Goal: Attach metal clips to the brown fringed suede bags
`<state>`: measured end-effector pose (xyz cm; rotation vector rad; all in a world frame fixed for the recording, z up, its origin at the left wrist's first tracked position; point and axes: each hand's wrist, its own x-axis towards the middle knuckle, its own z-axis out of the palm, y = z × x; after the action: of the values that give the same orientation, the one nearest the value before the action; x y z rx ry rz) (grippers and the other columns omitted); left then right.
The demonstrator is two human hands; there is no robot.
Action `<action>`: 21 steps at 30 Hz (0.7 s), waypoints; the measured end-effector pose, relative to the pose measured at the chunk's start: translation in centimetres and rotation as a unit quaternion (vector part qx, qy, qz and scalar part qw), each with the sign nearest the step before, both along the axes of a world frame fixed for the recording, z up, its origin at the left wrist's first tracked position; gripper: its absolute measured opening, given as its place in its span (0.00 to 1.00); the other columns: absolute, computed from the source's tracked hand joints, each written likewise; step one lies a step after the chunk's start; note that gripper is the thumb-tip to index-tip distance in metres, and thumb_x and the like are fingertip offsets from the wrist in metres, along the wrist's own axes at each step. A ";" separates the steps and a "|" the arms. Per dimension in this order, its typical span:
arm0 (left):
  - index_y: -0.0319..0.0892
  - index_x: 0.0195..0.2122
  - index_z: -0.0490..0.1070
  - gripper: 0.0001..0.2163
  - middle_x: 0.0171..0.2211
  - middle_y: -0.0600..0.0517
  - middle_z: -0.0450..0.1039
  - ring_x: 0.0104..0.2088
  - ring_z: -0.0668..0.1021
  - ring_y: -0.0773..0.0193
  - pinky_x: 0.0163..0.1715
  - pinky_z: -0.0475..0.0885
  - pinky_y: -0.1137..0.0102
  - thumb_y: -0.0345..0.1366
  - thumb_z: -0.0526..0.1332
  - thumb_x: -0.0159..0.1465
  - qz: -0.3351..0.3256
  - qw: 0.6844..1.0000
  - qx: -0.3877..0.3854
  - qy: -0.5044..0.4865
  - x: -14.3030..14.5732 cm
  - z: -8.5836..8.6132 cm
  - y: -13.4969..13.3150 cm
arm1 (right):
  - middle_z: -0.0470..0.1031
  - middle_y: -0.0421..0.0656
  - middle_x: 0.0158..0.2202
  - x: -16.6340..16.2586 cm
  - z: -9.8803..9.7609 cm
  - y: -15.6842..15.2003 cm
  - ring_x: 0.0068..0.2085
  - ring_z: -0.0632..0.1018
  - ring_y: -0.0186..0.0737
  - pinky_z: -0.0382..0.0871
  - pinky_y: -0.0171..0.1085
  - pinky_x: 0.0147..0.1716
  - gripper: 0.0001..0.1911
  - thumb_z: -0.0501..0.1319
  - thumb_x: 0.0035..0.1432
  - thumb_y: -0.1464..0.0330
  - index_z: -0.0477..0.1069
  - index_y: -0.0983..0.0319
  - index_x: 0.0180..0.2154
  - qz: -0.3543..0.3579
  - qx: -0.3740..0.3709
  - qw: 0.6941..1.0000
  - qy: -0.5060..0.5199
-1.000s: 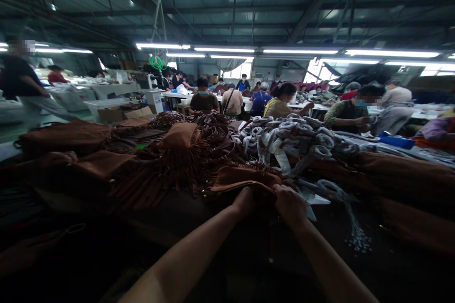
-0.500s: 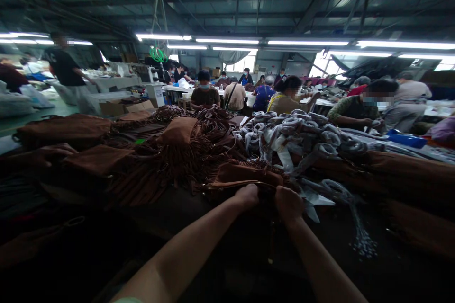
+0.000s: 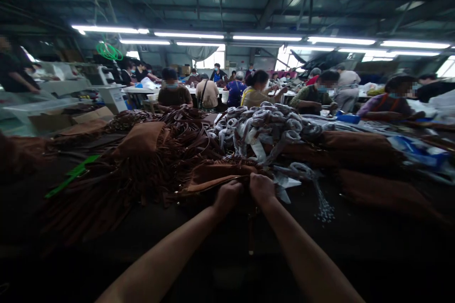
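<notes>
A brown suede-like bag (image 3: 218,173) lies in front of me, with a zip or metal-trimmed edge along its near side. My left hand (image 3: 228,195) is closed on that near edge, fingers curled over it. Just to its right, my right hand (image 3: 262,188) grips the same bag near its right end. Both sets of fingertips are partly hidden by the bag and shadow. A dark strap (image 3: 250,234) with a pale tip hangs below the hands.
Brown fringed bags (image 3: 142,139) pile up on the left, near a green comb-like piece (image 3: 73,176). Wrapped grey-white coils (image 3: 259,125) heap beyond my hands. A bundle of thin strings (image 3: 322,203) lies right, beside more brown bags (image 3: 384,189). Several people sit at tables behind.
My view has turned right, so the scene sits further left. The co-worker's hand at the left is no longer distinguishable, and more of the green piece shows. Both my hands keep hold of the bag.
</notes>
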<state>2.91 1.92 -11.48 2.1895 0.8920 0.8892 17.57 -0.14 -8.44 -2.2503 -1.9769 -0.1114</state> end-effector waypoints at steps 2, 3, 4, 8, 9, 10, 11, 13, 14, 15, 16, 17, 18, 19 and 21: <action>0.42 0.33 0.74 0.06 0.35 0.47 0.73 0.40 0.72 0.60 0.49 0.63 0.67 0.31 0.57 0.60 -0.076 0.991 0.095 0.061 -0.3 0.1 0.3 | 0.77 0.56 0.37 0.0 -0.1 0.6 0.41 0.78 0.45 0.67 0.37 0.39 0.15 0.47 0.60 0.76 0.72 0.68 0.39 0.024 -0.019 0.999 0.015; 0.42 0.33 0.74 0.05 0.35 0.47 0.72 0.41 0.72 0.61 0.49 0.63 0.67 0.32 0.58 0.60 -0.114 0.983 0.122 0.073 -0.4 0.2 0.7 | 0.77 0.55 0.38 0.1 -0.1 0.8 0.42 0.78 0.45 0.67 0.37 0.39 0.13 0.50 0.59 0.75 0.72 0.68 0.39 0.044 -0.029 0.998 0.025; 0.41 0.33 0.73 0.05 0.35 0.48 0.72 0.40 0.72 0.62 0.48 0.63 0.68 0.32 0.57 0.61 -0.144 0.978 0.131 0.071 -0.4 0.2 1.2 | 0.78 0.54 0.38 0.3 0.0 0.8 0.42 0.78 0.45 0.67 0.36 0.40 0.12 0.52 0.58 0.74 0.73 0.67 0.39 0.067 -0.039 0.996 0.037; 0.38 0.31 0.71 0.06 0.33 0.49 0.71 0.36 0.72 0.65 0.39 0.66 0.71 0.34 0.58 0.62 -0.165 0.984 0.061 -0.022 0.1 0.0 3.3 | 0.78 0.45 0.40 3.4 0.3 -0.8 0.41 0.77 0.40 0.67 0.33 0.39 0.15 0.57 0.57 0.63 0.73 0.61 0.44 0.154 -0.053 0.980 0.110; 0.38 0.31 0.71 0.05 0.33 0.50 0.71 0.36 0.72 0.65 0.39 0.66 0.71 0.34 0.59 0.61 -0.164 0.985 0.038 -0.038 0.2 -0.2 3.7 | 0.78 0.43 0.41 5.0 0.2 -1.5 0.41 0.77 0.39 0.67 0.32 0.38 0.16 0.56 0.58 0.61 0.72 0.59 0.45 0.157 -0.039 0.977 0.141; 0.38 0.31 0.71 0.05 0.33 0.50 0.71 0.36 0.72 0.65 0.39 0.66 0.72 0.34 0.60 0.60 -0.165 0.985 0.019 -0.047 0.3 -0.4 4.0 | 0.78 0.42 0.41 7.0 0.0 -2.3 0.40 0.77 0.39 0.67 0.32 0.38 0.18 0.54 0.59 0.59 0.72 0.59 0.46 0.148 -0.011 0.971 0.185; 0.38 0.31 0.71 0.05 0.32 0.51 0.71 0.36 0.72 0.65 0.39 0.66 0.71 0.35 0.61 0.59 -0.167 0.985 0.006 -0.052 0.3 -0.6 4.2 | 0.78 0.42 0.41 9.4 -0.2 -3.0 0.40 0.77 0.40 0.67 0.34 0.38 0.19 0.52 0.60 0.58 0.73 0.59 0.45 0.105 0.034 0.968 0.224; 0.38 0.30 0.71 0.05 0.33 0.51 0.71 0.36 0.73 0.64 0.39 0.65 0.71 0.35 0.62 0.58 -0.168 0.984 -0.011 -0.058 0.3 -0.8 4.3 | 0.79 0.45 0.39 14.8 -1.0 -4.4 0.39 0.77 0.43 0.67 0.36 0.36 0.20 0.49 0.60 0.58 0.76 0.60 0.40 -0.042 0.091 0.972 0.210; 0.38 0.30 0.71 0.05 0.33 0.51 0.71 0.36 0.73 0.64 0.39 0.65 0.71 0.34 0.63 0.58 -0.169 0.984 -0.017 -0.060 0.3 -0.8 4.3 | 0.78 0.49 0.40 17.6 -1.4 -5.0 0.40 0.77 0.45 0.66 0.37 0.36 0.20 0.49 0.60 0.60 0.76 0.62 0.41 -0.102 0.107 0.971 0.190; 0.38 0.30 0.71 0.04 0.33 0.51 0.71 0.36 0.73 0.64 0.39 0.65 0.71 0.34 0.63 0.58 -0.168 0.984 -0.023 -0.063 0.3 -0.8 4.2 | 0.78 0.47 0.41 20.2 -1.8 -5.4 0.41 0.77 0.44 0.66 0.36 0.37 0.18 0.51 0.59 0.62 0.76 0.61 0.41 -0.182 0.115 0.966 0.142; 0.38 0.30 0.71 0.04 0.33 0.51 0.72 0.36 0.73 0.64 0.39 0.65 0.71 0.34 0.63 0.57 -0.167 0.983 -0.029 -0.065 0.2 -0.7 4.1 | 0.78 0.46 0.41 22.5 -2.1 -5.6 0.41 0.77 0.43 0.66 0.34 0.37 0.17 0.52 0.57 0.63 0.75 0.60 0.42 -0.233 0.093 0.963 0.096; 0.38 0.30 0.71 0.04 0.33 0.51 0.72 0.36 0.73 0.64 0.39 0.65 0.71 0.33 0.63 0.57 -0.166 0.983 -0.033 -0.065 0.2 -0.6 4.1 | 0.78 0.47 0.41 24.4 -2.5 -5.8 0.41 0.78 0.43 0.66 0.35 0.36 0.16 0.54 0.56 0.64 0.76 0.60 0.42 -0.248 0.082 0.962 0.083; 0.38 0.30 0.71 0.04 0.33 0.51 0.72 0.36 0.73 0.64 0.39 0.65 0.71 0.33 0.63 0.57 -0.164 0.984 -0.036 -0.065 0.2 -0.6 4.0 | 0.79 0.48 0.40 25.8 -2.8 -5.8 0.40 0.78 0.44 0.66 0.35 0.36 0.15 0.56 0.53 0.65 0.76 0.61 0.41 -0.260 0.069 0.961 0.070; 0.38 0.30 0.71 0.04 0.33 0.51 0.72 0.35 0.73 0.64 0.39 0.65 0.71 0.33 0.63 0.57 -0.160 0.984 -0.036 -0.065 0.2 -0.5 4.0 | 0.79 0.48 0.38 26.8 -3.1 -5.7 0.40 0.78 0.45 0.66 0.36 0.35 0.14 0.58 0.51 0.66 0.77 0.61 0.39 -0.261 0.056 0.962 0.062; 0.38 0.30 0.71 0.04 0.33 0.51 0.72 0.35 0.73 0.64 0.38 0.65 0.71 0.33 0.63 0.57 -0.154 0.985 -0.034 -0.066 0.2 -0.5 3.9 | 0.79 0.48 0.36 27.6 -3.6 -5.4 0.39 0.78 0.46 0.65 0.36 0.34 0.12 0.59 0.49 0.68 0.78 0.61 0.35 -0.257 0.040 0.964 0.053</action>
<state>3.15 5.83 -12.01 2.1078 0.4956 0.8262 45.14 -5.55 -12.07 -2.5940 -1.2704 -0.1196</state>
